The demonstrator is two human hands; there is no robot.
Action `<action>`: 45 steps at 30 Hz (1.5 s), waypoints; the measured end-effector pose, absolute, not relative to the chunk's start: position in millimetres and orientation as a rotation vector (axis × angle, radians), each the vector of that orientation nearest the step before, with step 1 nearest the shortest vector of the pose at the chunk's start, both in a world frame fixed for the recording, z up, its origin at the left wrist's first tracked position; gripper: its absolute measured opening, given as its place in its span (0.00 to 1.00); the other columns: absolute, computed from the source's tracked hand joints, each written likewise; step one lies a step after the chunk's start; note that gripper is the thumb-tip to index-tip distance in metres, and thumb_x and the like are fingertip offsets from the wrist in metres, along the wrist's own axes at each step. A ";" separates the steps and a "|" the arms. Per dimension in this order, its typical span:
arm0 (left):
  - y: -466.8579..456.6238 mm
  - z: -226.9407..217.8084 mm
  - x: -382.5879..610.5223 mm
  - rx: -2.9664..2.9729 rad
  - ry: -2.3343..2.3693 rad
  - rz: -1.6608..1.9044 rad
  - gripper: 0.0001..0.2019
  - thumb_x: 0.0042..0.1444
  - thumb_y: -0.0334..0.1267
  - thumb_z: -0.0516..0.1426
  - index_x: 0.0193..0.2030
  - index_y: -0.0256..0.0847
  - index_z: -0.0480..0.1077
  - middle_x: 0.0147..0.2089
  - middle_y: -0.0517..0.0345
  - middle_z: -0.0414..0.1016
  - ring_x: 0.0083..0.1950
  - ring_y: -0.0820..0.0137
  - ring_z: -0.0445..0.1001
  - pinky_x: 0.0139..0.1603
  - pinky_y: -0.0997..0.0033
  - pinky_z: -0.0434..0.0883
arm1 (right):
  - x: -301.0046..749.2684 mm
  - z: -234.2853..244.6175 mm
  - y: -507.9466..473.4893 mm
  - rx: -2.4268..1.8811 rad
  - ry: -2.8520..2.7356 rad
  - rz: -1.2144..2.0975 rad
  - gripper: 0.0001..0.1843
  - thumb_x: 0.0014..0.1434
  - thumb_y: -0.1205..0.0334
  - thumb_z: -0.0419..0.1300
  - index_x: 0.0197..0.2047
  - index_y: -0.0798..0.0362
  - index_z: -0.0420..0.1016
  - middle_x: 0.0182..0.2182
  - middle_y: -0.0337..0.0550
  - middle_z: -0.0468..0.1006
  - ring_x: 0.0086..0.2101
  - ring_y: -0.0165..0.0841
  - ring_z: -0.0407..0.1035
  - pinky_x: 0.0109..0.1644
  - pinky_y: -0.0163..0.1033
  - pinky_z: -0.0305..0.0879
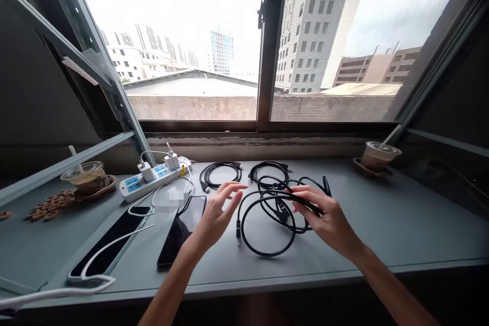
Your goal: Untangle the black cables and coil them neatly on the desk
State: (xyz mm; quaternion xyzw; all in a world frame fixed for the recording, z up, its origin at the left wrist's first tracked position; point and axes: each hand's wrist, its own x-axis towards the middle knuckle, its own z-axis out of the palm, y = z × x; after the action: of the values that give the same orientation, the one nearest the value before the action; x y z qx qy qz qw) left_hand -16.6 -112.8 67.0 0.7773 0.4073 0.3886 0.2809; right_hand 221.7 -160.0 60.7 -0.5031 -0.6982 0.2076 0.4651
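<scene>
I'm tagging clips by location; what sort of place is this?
Probably an indoor workspace, perhaps in an office or home. A grey work surface runs beneath a window facing city buildings, and a power strip with white chargers lies on it.

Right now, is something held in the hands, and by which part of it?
The right hand holds a black cable by the upper side of its loops; the left hand holds nothing.

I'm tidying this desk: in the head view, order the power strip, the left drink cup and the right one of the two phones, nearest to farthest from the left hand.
From the left hand:
1. Phone: just left of it.
2. Power strip: farther left, toward the window.
3. Drink cup: far left, past the strip.
</scene>
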 end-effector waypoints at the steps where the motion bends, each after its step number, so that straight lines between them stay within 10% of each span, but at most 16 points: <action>1: -118.4 68.3 -13.7 2.110 1.062 0.990 0.16 0.60 0.46 0.47 0.50 0.46 0.68 0.49 0.55 0.69 0.49 0.69 0.68 0.48 0.71 0.66 | 219.8 61.8 -159.2 -1.258 -1.730 0.541 0.11 0.57 0.55 0.55 0.37 0.51 0.74 0.45 0.47 0.71 0.36 0.32 0.69 0.32 0.34 0.66; 9: -122.7 45.1 4.5 2.179 1.216 0.883 0.15 0.60 0.46 0.47 0.47 0.45 0.66 0.40 0.56 0.70 0.35 0.71 0.69 0.35 0.73 0.65 | 212.5 67.5 -155.4 -1.219 -1.715 0.957 0.18 0.58 0.48 0.53 0.36 0.52 0.77 0.46 0.48 0.69 0.40 0.32 0.68 0.33 0.32 0.65; 15: -116.1 46.6 -13.2 1.984 1.249 1.241 0.16 0.61 0.41 0.45 0.47 0.42 0.68 0.21 0.65 0.62 0.19 0.78 0.60 0.24 0.79 0.60 | 231.3 78.3 -139.8 -1.372 -1.560 0.402 0.19 0.58 0.47 0.52 0.36 0.53 0.76 0.35 0.46 0.72 0.33 0.31 0.65 0.30 0.33 0.61; 20: -124.7 56.4 -25.6 1.546 1.231 1.551 0.13 0.59 0.44 0.50 0.44 0.40 0.68 0.21 0.66 0.61 0.14 0.82 0.55 0.15 0.80 0.54 | 261.8 87.9 -118.0 -1.253 -1.209 0.486 0.21 0.57 0.44 0.51 0.37 0.53 0.71 0.32 0.41 0.72 0.18 0.21 0.53 0.20 0.30 0.52; 26: -129.4 52.1 -30.6 1.323 1.178 1.598 0.14 0.56 0.49 0.53 0.39 0.40 0.67 0.21 0.66 0.62 0.13 0.81 0.56 0.10 0.80 0.52 | 278.2 100.5 -110.7 -1.315 -1.318 0.227 0.20 0.58 0.44 0.51 0.33 0.53 0.70 0.34 0.43 0.74 0.19 0.22 0.62 0.24 0.31 0.59; 34: -119.5 58.2 -29.1 1.794 1.159 1.097 0.19 0.55 0.49 0.53 0.46 0.38 0.71 0.25 0.60 0.68 0.21 0.78 0.57 0.20 0.77 0.56 | 256.6 116.6 -104.6 -1.173 -1.425 0.426 0.22 0.58 0.43 0.49 0.35 0.54 0.70 0.33 0.42 0.73 0.18 0.21 0.61 0.17 0.29 0.50; 40: -125.7 64.7 -12.8 2.276 1.206 1.186 0.29 0.54 0.40 0.53 0.62 0.47 0.50 0.52 0.51 0.65 0.42 0.69 0.66 0.40 0.68 0.66 | 233.4 152.9 -103.1 -0.998 -1.506 0.306 0.20 0.59 0.46 0.50 0.31 0.55 0.68 0.33 0.41 0.74 0.18 0.19 0.61 0.21 0.29 0.56; 45: -150.3 67.9 -7.3 2.705 1.156 1.252 0.28 0.52 0.30 0.49 0.60 0.51 0.53 0.58 0.52 0.61 0.57 0.60 0.60 0.57 0.55 0.55 | 239.7 194.4 -84.5 -0.887 -1.322 0.102 0.18 0.61 0.51 0.49 0.30 0.56 0.69 0.33 0.40 0.73 0.18 0.17 0.56 0.20 0.28 0.53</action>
State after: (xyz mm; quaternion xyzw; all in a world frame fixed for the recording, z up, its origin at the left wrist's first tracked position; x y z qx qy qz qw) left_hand -7.3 -150.3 67.9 0.8457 0.3616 0.3915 -0.0276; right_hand 239.7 -84.5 194.4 -0.3978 -0.5932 0.0456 0.6984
